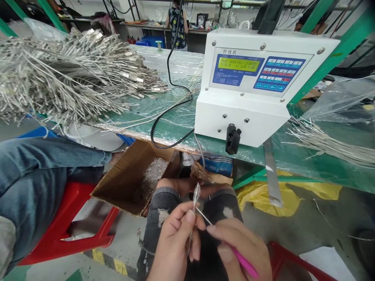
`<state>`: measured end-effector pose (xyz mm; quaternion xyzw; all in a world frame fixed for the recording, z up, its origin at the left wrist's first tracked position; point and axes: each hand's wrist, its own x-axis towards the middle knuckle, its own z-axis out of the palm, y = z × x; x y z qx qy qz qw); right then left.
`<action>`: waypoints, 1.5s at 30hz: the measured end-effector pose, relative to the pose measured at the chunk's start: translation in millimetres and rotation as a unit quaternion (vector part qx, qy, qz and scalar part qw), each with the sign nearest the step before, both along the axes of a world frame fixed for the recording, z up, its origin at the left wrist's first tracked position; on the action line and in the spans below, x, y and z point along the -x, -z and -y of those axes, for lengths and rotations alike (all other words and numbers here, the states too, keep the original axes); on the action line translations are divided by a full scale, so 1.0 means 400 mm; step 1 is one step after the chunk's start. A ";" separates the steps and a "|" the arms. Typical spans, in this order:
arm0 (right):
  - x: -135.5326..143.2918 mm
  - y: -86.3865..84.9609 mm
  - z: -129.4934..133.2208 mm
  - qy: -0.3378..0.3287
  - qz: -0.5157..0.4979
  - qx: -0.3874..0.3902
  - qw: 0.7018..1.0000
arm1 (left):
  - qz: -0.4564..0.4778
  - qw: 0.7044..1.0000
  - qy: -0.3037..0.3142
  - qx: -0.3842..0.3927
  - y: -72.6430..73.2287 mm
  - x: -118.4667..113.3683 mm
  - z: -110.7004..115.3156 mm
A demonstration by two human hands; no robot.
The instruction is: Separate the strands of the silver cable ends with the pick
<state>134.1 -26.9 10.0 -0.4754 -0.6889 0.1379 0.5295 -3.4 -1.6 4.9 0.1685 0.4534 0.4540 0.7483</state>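
My left hand [175, 244] pinches a thin silver cable with a small clear-wrapped end [195, 194] that stands up above my knees. My right hand [241, 248] holds a pink-handled tool [244, 263] whose thin metal tip [202, 216] touches the cable just under the wrapped end. Both hands hover over my lap in dark ripped jeans, low in the head view. A white wire-twisting machine [258, 78] with a lit display and blue keypad stands on the green bench in front, its black chuck [233, 138] pointing toward me.
A big pile of silver cables [67, 74] lies on the bench at left, and more cables [328, 142] at right. An open cardboard box [137, 177] sits on the floor beside my knees. Another person's jeans-clad leg [38, 183] rests on a red stool [73, 218]. A person stands far back.
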 end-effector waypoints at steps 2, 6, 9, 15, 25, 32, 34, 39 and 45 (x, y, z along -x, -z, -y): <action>-0.001 -0.005 -0.008 -0.012 0.001 0.008 1.000 | 0.006 1.000 0.000 0.001 0.001 0.001 0.001; -0.003 -0.009 -0.012 -0.028 0.000 0.021 0.999 | 0.011 1.000 -0.007 0.000 0.001 0.000 0.003; -0.003 -0.008 -0.008 -0.026 0.006 0.016 1.000 | 0.008 1.000 -0.009 -0.004 -0.001 -0.002 0.003; -0.005 -0.002 -0.002 -0.009 0.035 0.003 0.999 | 0.008 1.000 -0.008 -0.013 -0.004 -0.002 0.000; 0.001 0.001 -0.002 -0.003 0.014 0.031 0.999 | 0.012 1.000 -0.005 -0.002 -0.004 -0.005 -0.001; -0.004 -0.006 -0.013 -0.021 0.056 0.011 0.998 | 0.037 0.999 0.010 0.005 -0.005 -0.003 0.002; -0.009 -0.007 -0.022 -0.031 0.067 -0.004 0.997 | 0.039 0.999 0.015 0.004 -0.004 -0.003 0.003; -0.030 -0.011 -0.037 -0.036 0.096 -0.023 0.994 | 0.037 0.999 0.036 -0.004 -0.006 -0.002 0.008; -0.055 -0.003 -0.063 -0.034 0.103 -0.013 0.994 | 0.037 0.997 0.063 0.003 -0.007 -0.002 0.015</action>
